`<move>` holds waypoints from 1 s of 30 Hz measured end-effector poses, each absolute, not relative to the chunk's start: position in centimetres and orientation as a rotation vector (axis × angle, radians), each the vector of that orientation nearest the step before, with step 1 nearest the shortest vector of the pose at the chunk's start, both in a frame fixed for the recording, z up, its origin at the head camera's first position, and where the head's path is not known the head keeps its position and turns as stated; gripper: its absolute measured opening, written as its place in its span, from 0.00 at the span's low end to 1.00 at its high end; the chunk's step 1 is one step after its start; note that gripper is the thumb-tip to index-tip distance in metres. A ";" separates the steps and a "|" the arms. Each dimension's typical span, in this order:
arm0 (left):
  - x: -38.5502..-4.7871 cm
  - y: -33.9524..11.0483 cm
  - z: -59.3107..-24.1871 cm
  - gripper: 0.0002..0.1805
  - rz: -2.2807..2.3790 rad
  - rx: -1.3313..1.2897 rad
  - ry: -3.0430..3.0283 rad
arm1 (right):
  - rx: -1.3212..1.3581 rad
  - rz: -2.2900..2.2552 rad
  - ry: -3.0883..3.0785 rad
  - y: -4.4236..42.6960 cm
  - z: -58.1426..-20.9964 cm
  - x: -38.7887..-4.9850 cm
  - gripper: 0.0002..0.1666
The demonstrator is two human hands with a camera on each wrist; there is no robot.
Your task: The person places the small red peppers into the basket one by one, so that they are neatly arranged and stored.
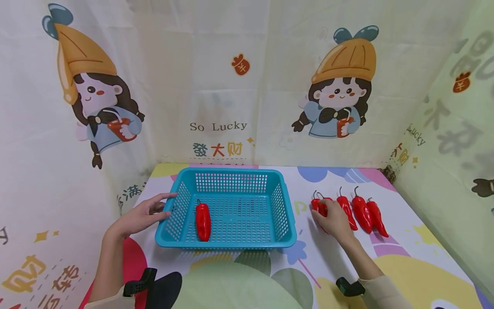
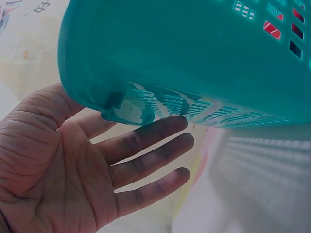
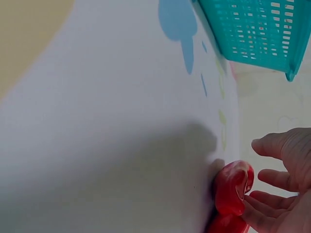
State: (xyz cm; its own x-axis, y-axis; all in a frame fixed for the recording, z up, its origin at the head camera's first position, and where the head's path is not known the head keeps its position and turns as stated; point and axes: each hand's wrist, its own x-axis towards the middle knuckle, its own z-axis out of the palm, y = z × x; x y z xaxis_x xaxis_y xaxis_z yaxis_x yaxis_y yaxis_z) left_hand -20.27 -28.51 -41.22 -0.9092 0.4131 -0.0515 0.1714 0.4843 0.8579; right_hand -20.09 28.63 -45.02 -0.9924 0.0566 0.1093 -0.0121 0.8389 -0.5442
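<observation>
Several red peppers [image 1: 361, 210] lie on the table; the right hand [image 1: 335, 219], thumb and fingers apart, is at the leftmost ones. The left hand [image 1: 140, 217], fingers spread, touches the basket [image 1: 225, 245] holding one pepper [image 1: 203, 222].

Teal slotted basket [image 2: 160, 53] at 12 o'clock; red patches [image 2: 272, 30] through slots at 2 o'clock. Left hand [image 2: 80, 162] at 8 o'clock, thumb tip behind basket, three fingers [image 2: 153, 158] spread toward 2 o'clock.
</observation>
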 end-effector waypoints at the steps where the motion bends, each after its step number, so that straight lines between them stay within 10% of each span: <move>1: -20.3 -28.5 -41.2 0.44 1.388 0.500 2.484 | -0.044 0.861 -2.903 28.6 -45.1 -20.1 0.35; 30: -20.3 -28.5 -41.3 0.43 1.385 0.499 2.471 | -0.077 0.837 -2.988 28.1 -45.8 -20.8 0.45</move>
